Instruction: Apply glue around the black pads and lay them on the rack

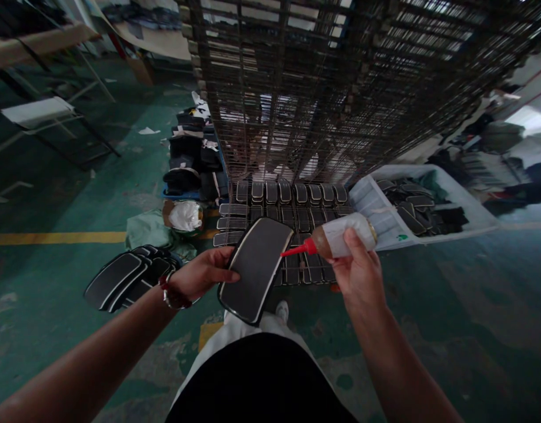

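Observation:
My left hand grips the left edge of a dark, rounded rectangular pad, thumb on its face. A pale line runs just inside the pad's black rim. In my right hand is a squeeze bottle with a red nozzle and a whitish wrap, brownish contents showing near the neck. The bottle lies nearly level, its nozzle tip at the pad's right edge; whether it touches I cannot tell. Behind the pad, rows of similar pads lie on a wire rack shelf.
Tall stacked wire racks rise in front. A white plastic crate with dark pieces stands to the right. On the floor at left are a pile of pads, a green cloth bag and bundled dark pieces. A stool stands farther left.

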`<state>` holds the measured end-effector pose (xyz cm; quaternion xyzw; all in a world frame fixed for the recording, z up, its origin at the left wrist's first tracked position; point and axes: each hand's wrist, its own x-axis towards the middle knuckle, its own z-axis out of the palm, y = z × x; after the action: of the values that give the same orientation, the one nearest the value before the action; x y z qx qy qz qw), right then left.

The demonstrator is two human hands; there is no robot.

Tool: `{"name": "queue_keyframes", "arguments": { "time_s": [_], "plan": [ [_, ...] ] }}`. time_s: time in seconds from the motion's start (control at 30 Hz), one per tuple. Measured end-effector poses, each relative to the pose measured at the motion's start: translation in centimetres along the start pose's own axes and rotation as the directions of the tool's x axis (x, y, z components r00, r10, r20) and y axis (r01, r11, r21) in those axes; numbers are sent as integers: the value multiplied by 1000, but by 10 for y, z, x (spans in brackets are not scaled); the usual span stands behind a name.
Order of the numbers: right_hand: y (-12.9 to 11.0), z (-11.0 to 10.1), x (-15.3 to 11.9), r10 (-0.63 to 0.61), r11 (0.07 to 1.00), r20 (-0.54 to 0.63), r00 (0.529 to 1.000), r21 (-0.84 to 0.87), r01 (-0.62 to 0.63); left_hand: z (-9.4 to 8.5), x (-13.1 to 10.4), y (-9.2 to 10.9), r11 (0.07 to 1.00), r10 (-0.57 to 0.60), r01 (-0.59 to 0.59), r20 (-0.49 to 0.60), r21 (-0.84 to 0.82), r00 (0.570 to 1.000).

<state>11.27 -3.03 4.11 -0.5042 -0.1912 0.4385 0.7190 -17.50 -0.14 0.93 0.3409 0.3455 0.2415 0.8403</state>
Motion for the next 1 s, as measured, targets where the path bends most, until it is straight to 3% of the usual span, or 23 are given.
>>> {"name": "queue_keyframes", "arguments": {
  "time_s": [0.47, 0.73, 1.0],
  "plan": [
    [8, -7, -19, -81, 996, 98, 992, -31, 84, 13, 6, 2, 992, -41, 31, -81, -125, 996],
    [14, -15, -28, -145, 986, 271, 952, -42, 162, 8, 17, -4, 977, -79, 47, -150, -207, 986],
    [16, -20, -33, -159, 981, 302, 940, -59, 185, 8, 21, 0, 961, -122, 52, -247, -272, 961]
  ]
}}
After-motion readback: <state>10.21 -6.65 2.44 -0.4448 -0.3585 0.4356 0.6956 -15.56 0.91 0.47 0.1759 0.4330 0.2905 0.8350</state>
